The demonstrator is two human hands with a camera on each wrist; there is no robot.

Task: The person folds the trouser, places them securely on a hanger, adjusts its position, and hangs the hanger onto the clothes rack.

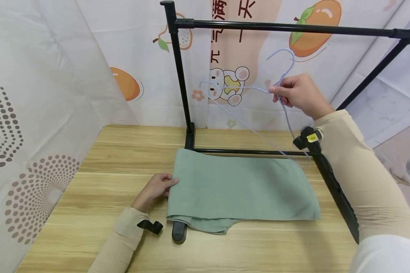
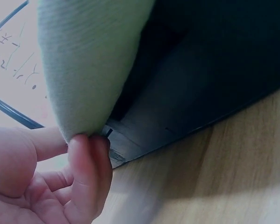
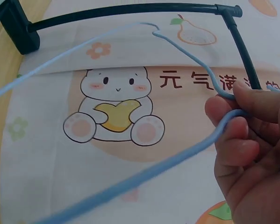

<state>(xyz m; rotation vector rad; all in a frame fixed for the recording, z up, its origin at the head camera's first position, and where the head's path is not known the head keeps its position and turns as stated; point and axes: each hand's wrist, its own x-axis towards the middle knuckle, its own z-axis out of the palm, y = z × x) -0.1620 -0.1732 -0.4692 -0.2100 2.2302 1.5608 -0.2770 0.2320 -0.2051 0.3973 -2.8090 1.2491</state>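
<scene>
A folded sage-green cloth (image 1: 239, 189) lies across the wooden table. At its left edge my left hand (image 1: 157, 186) pinches the fabric. The left wrist view shows this cloth edge (image 2: 88, 70) between the thumb and fingers (image 2: 90, 172), lifted off the surface. My right hand (image 1: 298, 94) is raised above the cloth's right part and grips a light blue wire hanger (image 1: 249, 87) just below its hook. The hanger is tilted, and its lower end reaches the cloth's back edge; I cannot tell whether they touch. The right wrist view shows the hanger's wires (image 3: 144, 176) spreading from the fingers.
A black rack frame (image 1: 283, 26) stands around the cloth, its low crossbar (image 1: 239, 151) just behind it. One rack foot (image 1: 179, 232) sticks out from under the cloth. Behind hangs a white curtain (image 1: 140, 45) printed with fruit and a cartoon bear.
</scene>
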